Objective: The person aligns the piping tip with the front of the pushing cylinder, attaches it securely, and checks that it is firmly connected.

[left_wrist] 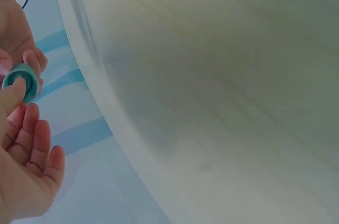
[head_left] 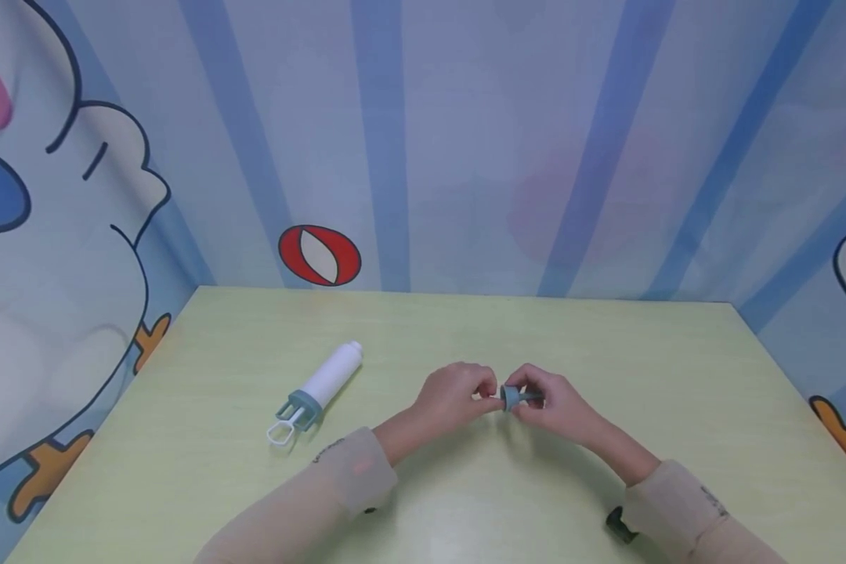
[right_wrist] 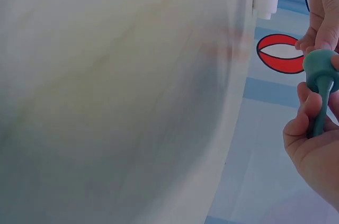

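Note:
My right hand [head_left: 557,399] grips a small teal part with a cup-shaped head [head_left: 511,397] and a thin stem [right_wrist: 322,110], its fingers round the rim and stem. In the left wrist view the hollow side of the teal cup [left_wrist: 33,83] faces my left hand [left_wrist: 26,176]. The left thumb reaches straight into that hollow, while the other fingers hang loosely curled. Both hands meet above the table, right of its middle. Off to the left lies a white syringe-like tube [head_left: 331,374] with a teal collar [head_left: 301,406] and a white loop handle [head_left: 282,431].
The pale green table [head_left: 430,329] ends at a back wall hung with a blue-striped printed sheet [head_left: 458,141]. Cartoon figures are printed on the sheet at both sides. A small black object [head_left: 619,525] shows beside the right sleeve [head_left: 677,501].

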Motion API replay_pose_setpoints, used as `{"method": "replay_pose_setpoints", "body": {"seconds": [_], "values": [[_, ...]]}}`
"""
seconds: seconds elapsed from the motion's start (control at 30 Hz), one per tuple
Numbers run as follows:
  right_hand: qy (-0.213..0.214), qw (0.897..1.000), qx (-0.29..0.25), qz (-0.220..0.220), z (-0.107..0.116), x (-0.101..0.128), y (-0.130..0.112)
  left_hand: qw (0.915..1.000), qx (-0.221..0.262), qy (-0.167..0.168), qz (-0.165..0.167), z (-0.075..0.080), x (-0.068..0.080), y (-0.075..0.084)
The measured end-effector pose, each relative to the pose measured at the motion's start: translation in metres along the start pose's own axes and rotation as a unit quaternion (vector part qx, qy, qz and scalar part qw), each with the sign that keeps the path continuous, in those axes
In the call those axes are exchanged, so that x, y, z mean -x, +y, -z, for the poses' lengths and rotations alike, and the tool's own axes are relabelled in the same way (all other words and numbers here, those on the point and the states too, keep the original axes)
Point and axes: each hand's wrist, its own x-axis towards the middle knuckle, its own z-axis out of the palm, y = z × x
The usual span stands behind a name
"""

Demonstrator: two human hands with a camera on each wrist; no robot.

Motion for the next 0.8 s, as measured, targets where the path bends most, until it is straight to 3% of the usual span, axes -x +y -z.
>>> {"method": "replay_pose_setpoints", "body": {"seconds": [0.33,0.67,0.8], "values": [[0.003,0.998,0.046,-0.035,0.010,-0.001,0.007,0.9993,-0.021,-0.017,0.026,0.026,0.017,-0.036],[0.005,0.998,0.046,-0.043,0.018,0.000,0.009,0.9927,-0.022,-0.043,0.110,0.057,0.039,-0.081],[0.005,0.998,0.045,-0.046,0.018,0.000,0.011,0.9917,-0.031,-0.044,0.116,0.063,0.046,-0.098]]}}
